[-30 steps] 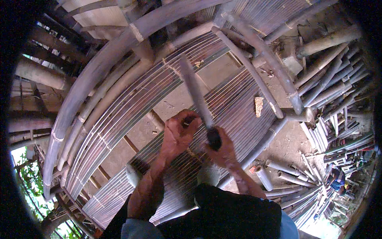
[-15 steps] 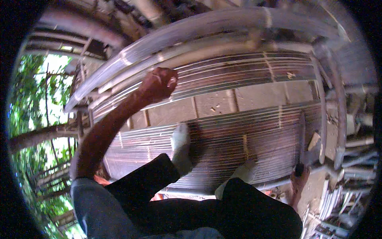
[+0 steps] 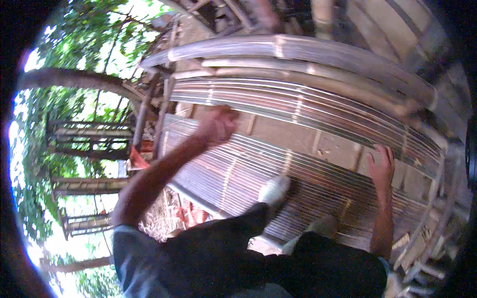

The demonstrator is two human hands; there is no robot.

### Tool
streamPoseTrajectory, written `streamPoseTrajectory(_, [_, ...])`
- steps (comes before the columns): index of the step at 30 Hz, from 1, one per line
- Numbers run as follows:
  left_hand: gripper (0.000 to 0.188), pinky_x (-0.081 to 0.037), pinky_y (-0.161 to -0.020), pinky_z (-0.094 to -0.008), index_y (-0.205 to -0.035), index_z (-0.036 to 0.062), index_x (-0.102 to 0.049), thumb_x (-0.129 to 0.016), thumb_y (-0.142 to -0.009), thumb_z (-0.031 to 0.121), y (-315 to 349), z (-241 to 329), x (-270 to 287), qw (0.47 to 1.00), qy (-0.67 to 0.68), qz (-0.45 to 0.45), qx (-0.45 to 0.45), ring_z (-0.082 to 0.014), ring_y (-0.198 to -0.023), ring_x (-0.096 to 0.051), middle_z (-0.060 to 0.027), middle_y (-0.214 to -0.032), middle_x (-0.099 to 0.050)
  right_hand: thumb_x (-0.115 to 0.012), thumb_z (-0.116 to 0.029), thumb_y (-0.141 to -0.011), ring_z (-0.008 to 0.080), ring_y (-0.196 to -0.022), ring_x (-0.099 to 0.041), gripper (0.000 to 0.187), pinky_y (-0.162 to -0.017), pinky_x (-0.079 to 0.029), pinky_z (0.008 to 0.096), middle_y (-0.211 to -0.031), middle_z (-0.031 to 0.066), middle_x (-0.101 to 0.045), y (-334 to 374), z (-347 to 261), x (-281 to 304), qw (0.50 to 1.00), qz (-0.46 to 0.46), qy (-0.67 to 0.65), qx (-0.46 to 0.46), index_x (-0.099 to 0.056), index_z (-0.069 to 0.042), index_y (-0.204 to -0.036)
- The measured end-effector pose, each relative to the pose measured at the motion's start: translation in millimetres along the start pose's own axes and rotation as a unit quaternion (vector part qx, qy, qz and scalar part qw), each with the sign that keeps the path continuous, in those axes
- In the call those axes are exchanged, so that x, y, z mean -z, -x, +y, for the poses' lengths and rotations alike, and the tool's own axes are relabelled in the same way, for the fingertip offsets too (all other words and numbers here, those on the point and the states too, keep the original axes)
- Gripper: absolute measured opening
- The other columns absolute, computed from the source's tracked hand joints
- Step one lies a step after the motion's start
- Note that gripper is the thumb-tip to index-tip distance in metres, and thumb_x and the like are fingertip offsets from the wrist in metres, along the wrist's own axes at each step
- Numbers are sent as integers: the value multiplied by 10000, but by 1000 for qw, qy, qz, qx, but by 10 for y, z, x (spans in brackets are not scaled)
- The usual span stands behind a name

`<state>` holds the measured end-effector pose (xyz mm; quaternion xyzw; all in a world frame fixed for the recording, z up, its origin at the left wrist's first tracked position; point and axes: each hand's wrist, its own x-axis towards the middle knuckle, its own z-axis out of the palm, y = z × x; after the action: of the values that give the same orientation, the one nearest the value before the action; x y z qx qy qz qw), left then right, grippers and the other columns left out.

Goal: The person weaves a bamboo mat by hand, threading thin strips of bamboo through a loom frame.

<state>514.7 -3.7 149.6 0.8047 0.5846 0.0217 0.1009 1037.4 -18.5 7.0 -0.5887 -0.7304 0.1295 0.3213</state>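
Slatted bamboo bench [image 3: 318,184] spreads beneath left grip [image 3: 218,127] and right grip [image 3: 382,166].

No lettering can be read; no numbers, labels or signs either.

Downward head-worn fisheye view, seemingly near the slats [image 3: 248,171]

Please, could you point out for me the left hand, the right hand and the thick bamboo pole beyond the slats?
Left hand [image 3: 219,127]: head view, middle of the hand.
Right hand [image 3: 382,166]: head view, middle of the hand.
Thick bamboo pole [image 3: 323,50]: head view, middle stretch.
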Motion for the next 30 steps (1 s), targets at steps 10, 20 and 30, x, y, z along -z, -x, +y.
streamPoseTrajectory(10, [464, -431, -947, -485, -1220, 99, -590, -693, -793, 249, -615, 285, -1638, 994, 25, 96, -49, -358, -1064, -524, -186, -1126, -531, -746, -76, -772, 364, -1068, -532, 339, -921, -438, 460, -1094, 151, -550, -185, 82, -379, 993, -110, 33, 9, -582, -38, -1067])
streamPoseTrajectory(20, [355, -446, -856, -515, -1158, 19, -588, -585, -848, 191, -817, 186, -1714, 988, -17, 105, -114, -391, -1192, -499, -238, -1220, -516, -703, -87, -833, 367, -979, -497, 246, -874, -399, 493, -1024, 156, -488, -135, 285, -383, 991, -88, 98, -22, -525, -17, -988])
streamPoseTrajectory(30, [230, -444, -785, -482, -953, 50, -609, -641, -888, 268, -497, 240, -1585, 979, -21, 98, -177, -308, -862, -540, -116, -806, -535, -740, -213, -825, 373, -943, -558, 276, -822, -452, 475, -910, 155, -550, 248, 590, -134, 972, -163, 167, -23, -589, 5, -904])
